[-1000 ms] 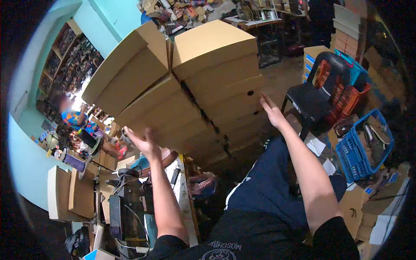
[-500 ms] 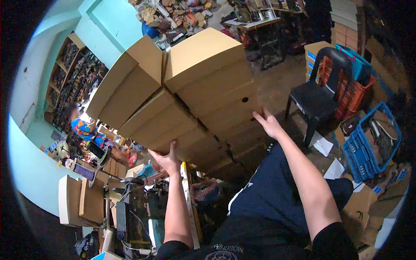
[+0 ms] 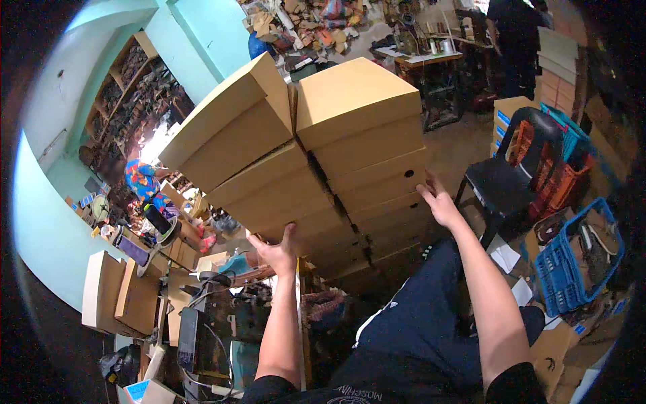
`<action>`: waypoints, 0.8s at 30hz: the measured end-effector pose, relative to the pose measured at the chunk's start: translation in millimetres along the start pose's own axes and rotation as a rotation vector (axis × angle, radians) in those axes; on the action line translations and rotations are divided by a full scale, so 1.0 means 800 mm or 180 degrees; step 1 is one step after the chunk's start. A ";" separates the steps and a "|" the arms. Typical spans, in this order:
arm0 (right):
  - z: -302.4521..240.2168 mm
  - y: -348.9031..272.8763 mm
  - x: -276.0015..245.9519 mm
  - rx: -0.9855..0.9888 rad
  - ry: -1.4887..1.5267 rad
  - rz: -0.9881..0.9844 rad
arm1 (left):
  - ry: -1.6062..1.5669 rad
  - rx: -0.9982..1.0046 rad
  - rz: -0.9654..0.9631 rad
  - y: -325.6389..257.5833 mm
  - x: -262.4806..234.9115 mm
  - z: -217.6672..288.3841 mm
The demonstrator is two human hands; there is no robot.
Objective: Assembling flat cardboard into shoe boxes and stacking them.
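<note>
1. Dark shirt and dark trousers (image 3: 417,337): seen at the lower edge, nearest the camera.
2. Left hand (image 3: 277,252): raised on a bare forearm, palm pressed flat against the lower boxes of the left stack; fingers are spread and nothing is clasped.
3. Right hand (image 3: 441,202): laid open against the right side of the right stack, fingers extended, touching the cardboard without closing around it.
4. Cardboard boxes (image 3: 316,168): two tall stacks of plain brown lidded boxes, held between the two hands directly in front of the person; the stacks stand side by side and touching, the left one leaning leftward at the top.
5. Cluttered workbench (image 3: 202,316): located below the left hand, with cables and flat cardboard beside it.
6. Blue plastic crate (image 3: 572,269): set on the floor to the right, filled with mixed items.
7. Black chair (image 3: 511,175): placed beyond the right hand.
8. Turquoise wall (image 3: 202,34): seen behind the stacks, with crowded shelves to its left.
9. Another person (image 3: 511,34): standing at the far right, dressed in dark clothes.
</note>
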State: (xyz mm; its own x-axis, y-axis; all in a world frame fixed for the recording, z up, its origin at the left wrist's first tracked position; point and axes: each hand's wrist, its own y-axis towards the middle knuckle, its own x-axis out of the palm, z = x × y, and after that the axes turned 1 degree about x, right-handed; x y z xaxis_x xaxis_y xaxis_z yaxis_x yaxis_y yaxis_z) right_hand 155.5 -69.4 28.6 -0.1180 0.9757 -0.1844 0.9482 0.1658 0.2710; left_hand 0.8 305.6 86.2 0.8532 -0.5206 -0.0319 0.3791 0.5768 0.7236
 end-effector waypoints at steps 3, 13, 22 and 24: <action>-0.004 -0.004 0.007 0.0028 -0.0144 0.0066 | -0.0052 0.0007 0.0049 -0.001 0.002 0.006; -0.008 -0.017 -0.005 0.0150 -0.0252 -0.0035 | -0.0016 -0.0130 -0.0008 -0.007 0.019 0.001; 0.085 -0.142 -0.134 0.0506 0.0821 0.0197 | -0.0353 0.1215 0.0071 -0.020 -0.012 0.013; 0.138 -0.227 -0.175 0.1029 0.0954 0.0526 | 0.0768 0.2340 0.0109 -0.019 -0.024 0.021</action>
State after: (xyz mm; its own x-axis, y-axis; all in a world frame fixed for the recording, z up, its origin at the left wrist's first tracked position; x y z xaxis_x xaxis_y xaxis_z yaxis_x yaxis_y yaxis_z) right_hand 32.4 -251.8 -99.1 0.0075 0.9914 0.1303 0.9991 -0.0019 -0.0431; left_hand -27.3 296.3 87.3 0.9465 -0.3100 -0.0895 0.0877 -0.0199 0.9960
